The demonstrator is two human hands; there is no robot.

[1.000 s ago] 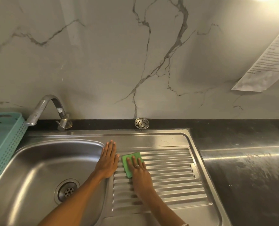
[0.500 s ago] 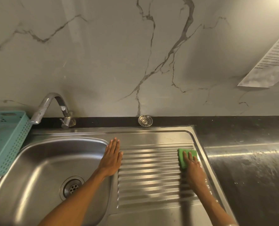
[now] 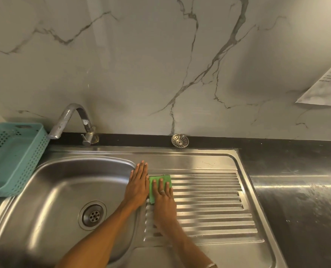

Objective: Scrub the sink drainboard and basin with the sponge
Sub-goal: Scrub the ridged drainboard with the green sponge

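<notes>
While the green sponge (image 3: 159, 183) is pressed flat under the right hand (image 3: 163, 200), the scrubbing is judged to be at the drainboard stage and well short of finished. The sponge is seen at the left end of the ribbed drainboard (image 3: 209, 202), on its upper ribs, just beside the ridge that divides it from the basin (image 3: 64, 200). It is held down by the right hand's fingers (image 3: 161, 185), which are laid straight and close together on top of it, not curled round it; a ring is worn on one of them. The left hand (image 3: 138, 185) is laid palm-down on that ridge, fingers straight and together, touching the sponge's left edge or very nearly so, and is taken to be a brace, not a tool.

No foam or soap is made out anywhere on the steel, so how much of the drainboard has been covered cannot be told from its surface. The lower ribs and the flat border at the right are judged to be left. The basin, with its drain (image 3: 92, 215), is not touched by the sponge and is reckoned to be wholly outstanding. The strainer (image 3: 179, 140) is propped on the dark ledge behind, clear of the work, and the teal basket (image 3: 11, 157) sits at the basin's left.
</notes>
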